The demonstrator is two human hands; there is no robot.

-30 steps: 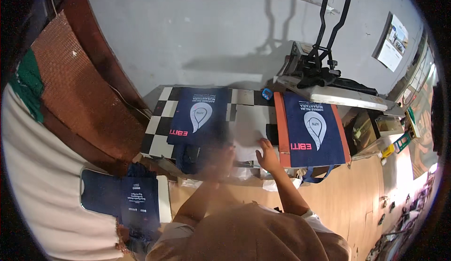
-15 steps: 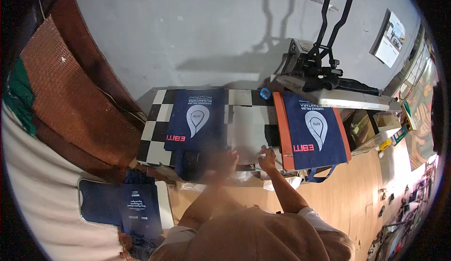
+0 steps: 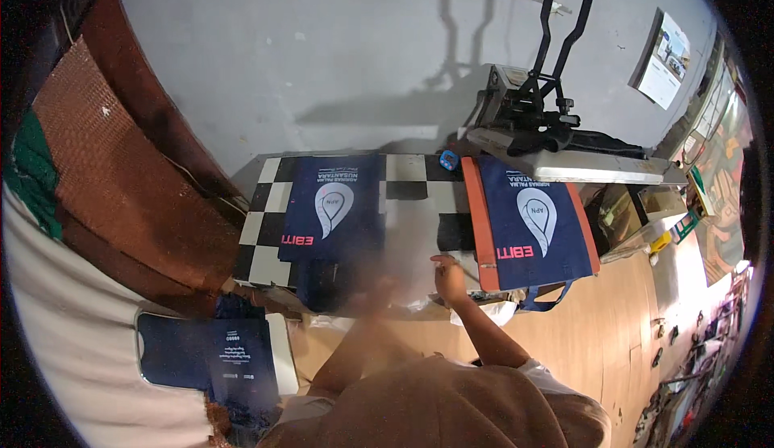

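Note:
My left hand [image 3: 377, 293] is at the table's front edge, beside a navy fabric bag [image 3: 332, 222] with a white drop-shaped print; haze and blur hide its fingers. To its right, my right hand [image 3: 449, 279] is closed with curled fingers, at the near right side of a pale, thin-looking sheet [image 3: 413, 242]. Whether the fingers pinch the sheet's edge cannot be made out. Farther right, another navy bag [image 3: 536, 226] with the same print lies over an orange-edged piece [image 3: 481, 234], its handle [image 3: 547, 299] hanging over the edge.
Both bags rest on a black-and-white checkered table [image 3: 266, 198]. A heat press [image 3: 556, 118] with a tall black lever stands at the back right, a small blue device [image 3: 448, 159] near it. Dark printed fabric pieces [image 3: 238, 351] lie at the lower left. A grey wall [image 3: 363, 61] rises behind.
The pale sheet has shifted left and nearer, baring checkered squares behind it. My right hand has moved slightly left with its fingers more curled; my left hand has come slightly nearer.

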